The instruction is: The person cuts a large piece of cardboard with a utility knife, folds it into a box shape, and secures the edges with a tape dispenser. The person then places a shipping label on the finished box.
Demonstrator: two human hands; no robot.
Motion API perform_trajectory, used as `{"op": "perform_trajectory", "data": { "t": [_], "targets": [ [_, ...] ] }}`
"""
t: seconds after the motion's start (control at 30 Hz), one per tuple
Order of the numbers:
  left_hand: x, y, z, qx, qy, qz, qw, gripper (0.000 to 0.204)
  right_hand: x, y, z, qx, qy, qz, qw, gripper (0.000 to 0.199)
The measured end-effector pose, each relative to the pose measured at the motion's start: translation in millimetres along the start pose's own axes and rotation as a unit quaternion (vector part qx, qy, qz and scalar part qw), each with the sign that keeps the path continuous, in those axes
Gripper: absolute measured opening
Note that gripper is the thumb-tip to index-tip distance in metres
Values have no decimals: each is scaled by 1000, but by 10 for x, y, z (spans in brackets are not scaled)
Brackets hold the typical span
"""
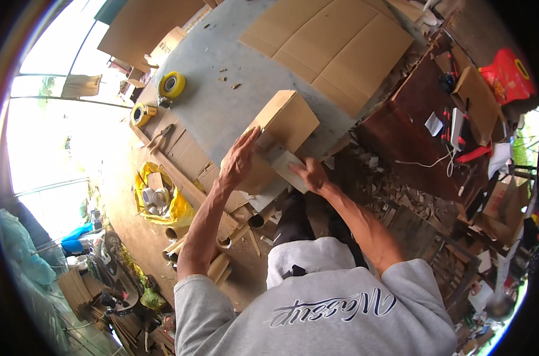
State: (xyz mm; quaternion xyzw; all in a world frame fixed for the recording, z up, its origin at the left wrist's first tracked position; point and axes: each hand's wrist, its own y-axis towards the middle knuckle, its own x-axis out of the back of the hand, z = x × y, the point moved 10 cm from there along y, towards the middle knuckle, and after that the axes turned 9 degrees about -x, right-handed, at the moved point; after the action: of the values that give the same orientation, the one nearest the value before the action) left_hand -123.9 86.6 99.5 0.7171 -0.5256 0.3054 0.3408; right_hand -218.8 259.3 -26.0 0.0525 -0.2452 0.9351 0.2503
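A brown cardboard box [290, 121] sits tilted at the near edge of a grey-topped table [201, 83]. My left hand [241, 155] lies against the box's left side, fingers stretched out and pressed flat on the cardboard. In front of the box my right hand [312, 174] is closed around a flat, pale grey rectangular piece [286, 165], thumb on top. Its far end touches or overlaps the near face of the box. Whether the piece is a tool or a stiff strip, I cannot make out. The fingertips under it are hidden.
Yellow tape rolls [172, 85] and pliers [161, 137] lie on the table's left side. A flattened cardboard sheet [335, 47] covers the far right. Left of my arm, a yellow bag [183, 212] holds several rolls. A dark red cabinet [424, 136] stands right; scraps litter the floor.
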Motion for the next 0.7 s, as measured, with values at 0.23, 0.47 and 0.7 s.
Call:
{"op": "perform_trajectory", "data": {
  "t": [0.23,0.47,0.7],
  "targets": [
    [-275,35,-351,-153,313,160,924,64,-130,67,-526,98,-34,-35,994,54],
    [-232,51,-393,-132,235,175,947,68,-79,-228,-305,-81,-55,-115,988,63],
    [-423,-137,-34,-139,179,61,972,72,21,-373,-354,-163,-115,-79,977,70]
  ]
}}
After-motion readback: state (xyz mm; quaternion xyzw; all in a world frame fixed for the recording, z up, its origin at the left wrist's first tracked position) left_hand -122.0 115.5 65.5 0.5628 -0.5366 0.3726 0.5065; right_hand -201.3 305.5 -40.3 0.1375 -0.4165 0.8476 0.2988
